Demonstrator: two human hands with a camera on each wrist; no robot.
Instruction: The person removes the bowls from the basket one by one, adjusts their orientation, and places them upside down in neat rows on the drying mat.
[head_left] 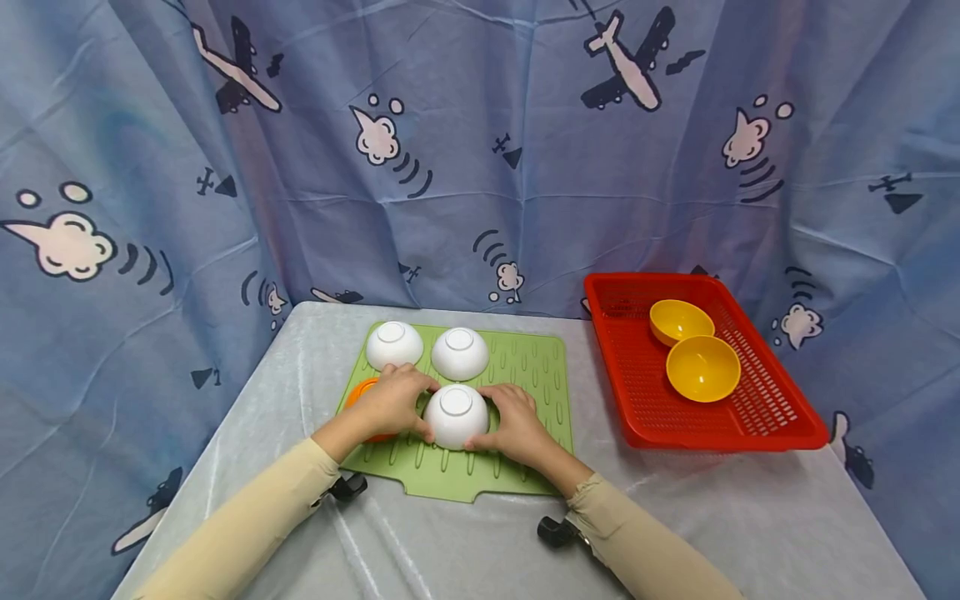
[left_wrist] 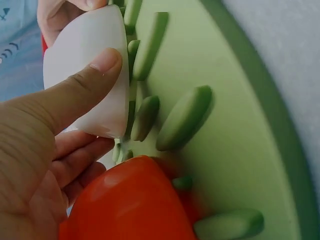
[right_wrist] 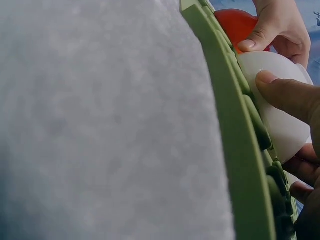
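A white bowl [head_left: 456, 417] sits upside down on the green ridged drying mat [head_left: 442, 482]. My left hand [head_left: 393, 406] grips its left side, the thumb [left_wrist: 95, 75] lying against the wall in the left wrist view. From the right, my right hand [head_left: 517, 427] holds the same bowl between thumb and fingers, as the right wrist view also shows. Two more white bowls, one at the back left [head_left: 394, 346] and one beside it [head_left: 460, 354], stand upside down behind. An orange bowl [left_wrist: 132, 205] is partly hidden under my left hand and wrist.
To the right stands a red perforated basket [head_left: 618, 367] holding two yellow bowls, one farther back [head_left: 678, 321] and one nearer [head_left: 702, 369]. A pale cloth covers the table [head_left: 450, 550]. A blue patterned curtain [head_left: 480, 167] hangs behind it.
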